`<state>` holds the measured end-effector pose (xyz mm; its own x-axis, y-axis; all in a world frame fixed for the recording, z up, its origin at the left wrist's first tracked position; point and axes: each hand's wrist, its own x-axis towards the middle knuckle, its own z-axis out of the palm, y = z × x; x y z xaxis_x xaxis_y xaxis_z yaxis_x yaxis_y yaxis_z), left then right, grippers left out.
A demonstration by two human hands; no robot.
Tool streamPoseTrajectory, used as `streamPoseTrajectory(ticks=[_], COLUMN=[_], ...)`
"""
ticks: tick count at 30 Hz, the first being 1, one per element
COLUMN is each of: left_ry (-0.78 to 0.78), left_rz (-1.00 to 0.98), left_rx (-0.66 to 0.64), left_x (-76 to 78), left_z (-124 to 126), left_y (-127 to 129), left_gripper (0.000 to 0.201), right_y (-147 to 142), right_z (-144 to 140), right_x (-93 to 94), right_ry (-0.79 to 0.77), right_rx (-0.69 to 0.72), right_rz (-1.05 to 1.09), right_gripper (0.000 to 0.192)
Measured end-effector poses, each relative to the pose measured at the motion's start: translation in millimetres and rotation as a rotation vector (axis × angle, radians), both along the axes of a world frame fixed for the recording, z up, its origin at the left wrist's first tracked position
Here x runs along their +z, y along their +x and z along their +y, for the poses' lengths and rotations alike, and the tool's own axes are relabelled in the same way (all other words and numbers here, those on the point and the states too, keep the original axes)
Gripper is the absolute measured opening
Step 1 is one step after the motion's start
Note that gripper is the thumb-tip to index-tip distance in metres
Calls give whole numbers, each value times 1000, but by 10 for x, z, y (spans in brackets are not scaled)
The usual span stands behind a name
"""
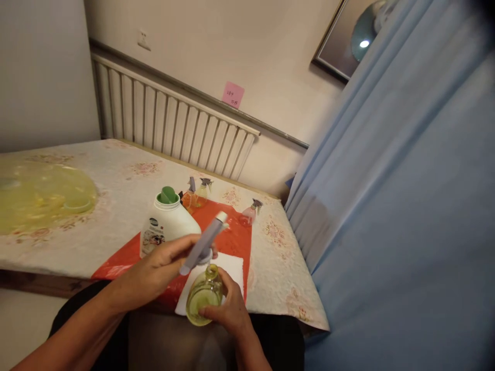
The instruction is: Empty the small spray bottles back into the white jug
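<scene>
My left hand point(160, 270) grips a grey spray-trigger head point(203, 241) with a white tip, held over the neck of a small round yellow-green bottle point(203, 298). My right hand point(228, 304) holds that bottle from below and the side, near the table's front edge. The head sits at the bottle's mouth; I cannot tell whether it is screwed on. Just behind my left hand stands a white jug point(167, 225) with a green cap and a printed label.
A red mat point(235, 238) and a white cloth point(232, 265) lie under the hands on the patterned tablecloth point(116, 185). Small spray bottles stand at the back: orange point(189, 197), yellow point(202, 189), pink point(250, 212). A yellow basin point(38, 196) sits far left. A blue curtain point(386, 206) hangs on the right.
</scene>
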<state>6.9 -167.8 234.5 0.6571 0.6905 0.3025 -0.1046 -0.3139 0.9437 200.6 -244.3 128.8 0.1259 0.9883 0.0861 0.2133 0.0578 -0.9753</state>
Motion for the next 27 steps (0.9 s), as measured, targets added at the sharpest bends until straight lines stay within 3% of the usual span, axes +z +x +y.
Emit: streamPoseTrajectory(ticks=[8, 14, 20, 24, 27], left_ry=[-199, -255, -514, -645, -744], left_rz=[-215, -161, -572, -648, -692], left_rx=[130, 79, 318, 354, 322], left_x=[-185, -274, -398, -584, -828], left_z=[85, 95, 163, 180, 163], left_y=[-2, -38, -134, -255, -351], left_gripper=[35, 36, 29, 31, 26], right_y=[-3, -22, -11, 23, 69], right_z=[13, 27, 20, 27, 59], right_x=[24, -17, -110, -151, -140], right_ry=[-11, -3, -51, -86, -79], right_rx=[6, 7, -14, -57, -41], right_rz=[31, 22, 63, 56, 62], right_gripper=[83, 80, 84, 86, 83])
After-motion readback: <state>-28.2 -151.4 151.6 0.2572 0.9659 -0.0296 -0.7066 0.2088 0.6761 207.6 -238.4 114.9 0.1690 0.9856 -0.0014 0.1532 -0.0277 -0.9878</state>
